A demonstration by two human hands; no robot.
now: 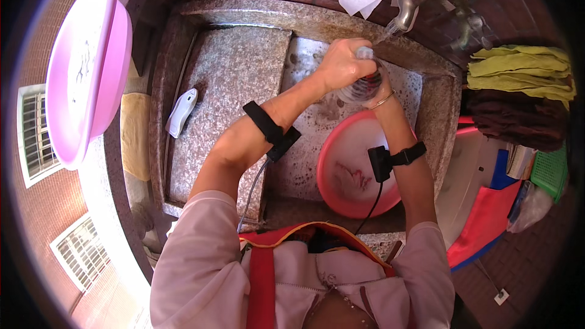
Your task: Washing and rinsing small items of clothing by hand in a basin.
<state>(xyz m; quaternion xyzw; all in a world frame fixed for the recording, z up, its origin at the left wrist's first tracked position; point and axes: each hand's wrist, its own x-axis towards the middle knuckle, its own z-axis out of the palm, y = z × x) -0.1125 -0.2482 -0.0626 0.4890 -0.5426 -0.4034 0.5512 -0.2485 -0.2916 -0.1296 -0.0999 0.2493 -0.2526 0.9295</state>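
Over the sudsy basin of a stone sink (306, 48), a clear bottle (365, 84) with something dark and red showing in it is held between my two hands. My left hand (343, 65) grips it near its pale top from the left. Behind the bottle, on its right side, my right hand (383, 92) supports it, partly hidden; a bracelet circles that wrist. A metal faucet (404, 13) stands just above and to the right. Below my hands a pink-red plastic basin (323, 164) holds cloudy, sudsy water.
A white plastic brush or similar handled item (182, 113) lies on the sloped stone slab (228, 73). A pink basin (109, 68) stands at far left. Yellow-green cloths (521, 71), dark cloths (518, 119) and a green plastic basket (548, 171) are at right.
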